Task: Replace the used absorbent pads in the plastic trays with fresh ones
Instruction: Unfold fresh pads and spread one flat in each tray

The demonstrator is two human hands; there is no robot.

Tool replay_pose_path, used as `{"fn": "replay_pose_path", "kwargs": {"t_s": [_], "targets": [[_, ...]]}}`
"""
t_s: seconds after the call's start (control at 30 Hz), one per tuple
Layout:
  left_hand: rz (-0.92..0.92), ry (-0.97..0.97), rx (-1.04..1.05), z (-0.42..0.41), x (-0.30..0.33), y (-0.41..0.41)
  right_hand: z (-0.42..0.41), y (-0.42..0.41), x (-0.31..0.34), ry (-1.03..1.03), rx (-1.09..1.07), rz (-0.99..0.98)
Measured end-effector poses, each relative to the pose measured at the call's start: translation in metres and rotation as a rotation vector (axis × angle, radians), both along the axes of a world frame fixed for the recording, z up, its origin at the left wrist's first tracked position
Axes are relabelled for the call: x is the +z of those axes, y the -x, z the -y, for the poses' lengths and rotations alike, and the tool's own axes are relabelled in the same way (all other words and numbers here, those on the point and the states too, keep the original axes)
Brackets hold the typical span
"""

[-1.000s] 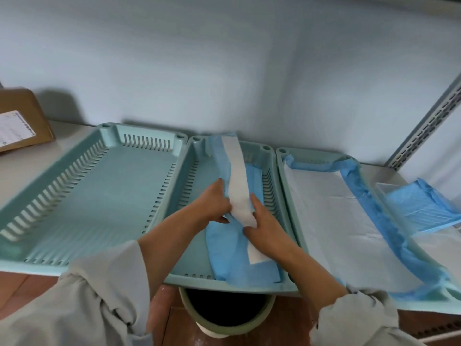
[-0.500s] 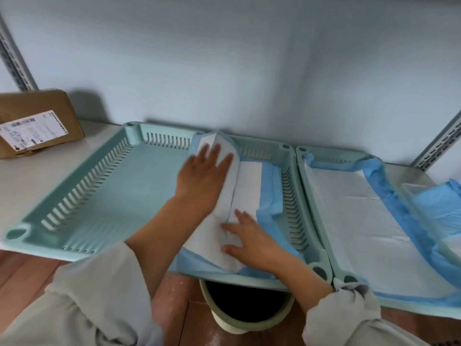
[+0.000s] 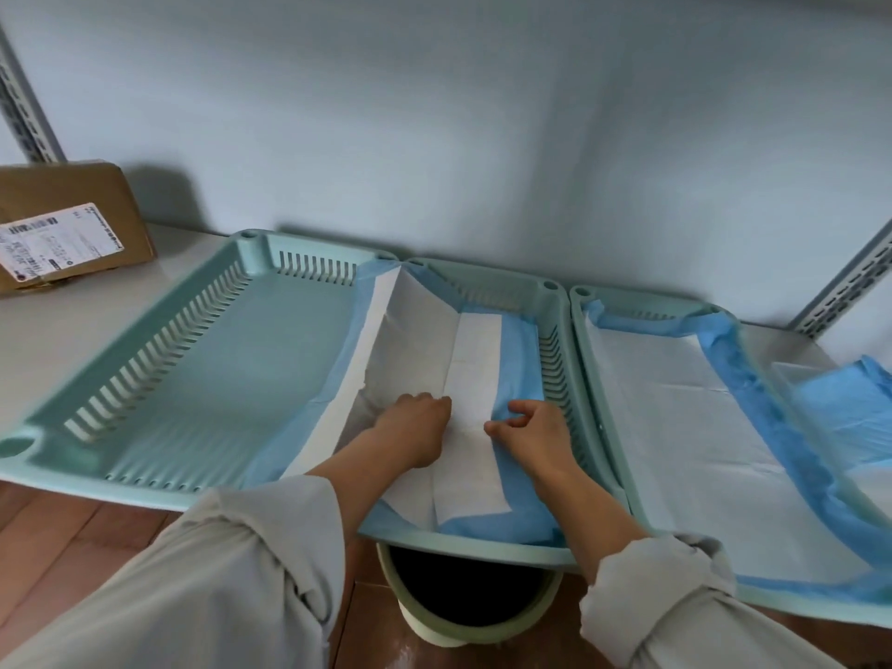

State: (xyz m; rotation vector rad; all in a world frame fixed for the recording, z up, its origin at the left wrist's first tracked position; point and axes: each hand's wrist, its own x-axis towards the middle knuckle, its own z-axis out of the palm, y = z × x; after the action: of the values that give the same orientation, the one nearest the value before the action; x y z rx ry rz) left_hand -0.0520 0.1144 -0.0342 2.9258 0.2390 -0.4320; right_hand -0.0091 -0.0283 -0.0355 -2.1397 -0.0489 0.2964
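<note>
— Where's the fresh white-and-blue absorbent pad (image 3: 475, 379)?
— Mid-frame, half-unfolded in the middle teal plastic tray (image 3: 555, 321). Your left hand (image 3: 415, 434) presses it, fingers curled; your right hand (image 3: 533, 439) pinches its blue edge. It's light and floppy: grip edges.

Soft, even daylight; faint wall shadows; wide-angle bending at edges.
</note>
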Motion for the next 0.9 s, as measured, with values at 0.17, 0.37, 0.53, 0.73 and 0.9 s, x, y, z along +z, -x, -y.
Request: {"fn": "replay_pose_path", "kwargs": {"t_s": [0.17,0.37,0.53,0.73,0.9], "targets": [[-0.012,0.002,0.04,0.001,-0.002,-0.008,0.009,-0.01,0.005,0.167,0.04,0.228],[-0.101,-0.045,0.026,0.009,0.0,-0.015,0.059,-0.034,0.042,0.315,-0.223,0.64],[0.138,0.223,-0.031,0.041,0.01,-0.026,0.084,-0.03,0.044,0.203,-0.09,0.343],[0.129,0.45,-0.064,0.08,0.009,-0.037,0.102,-0.024,0.055,0.064,-0.12,0.256],[-0.154,0.354,-0.093,0.089,0.004,-0.036,0.152,-0.032,0.075,0.179,-0.559,0.601]]}}
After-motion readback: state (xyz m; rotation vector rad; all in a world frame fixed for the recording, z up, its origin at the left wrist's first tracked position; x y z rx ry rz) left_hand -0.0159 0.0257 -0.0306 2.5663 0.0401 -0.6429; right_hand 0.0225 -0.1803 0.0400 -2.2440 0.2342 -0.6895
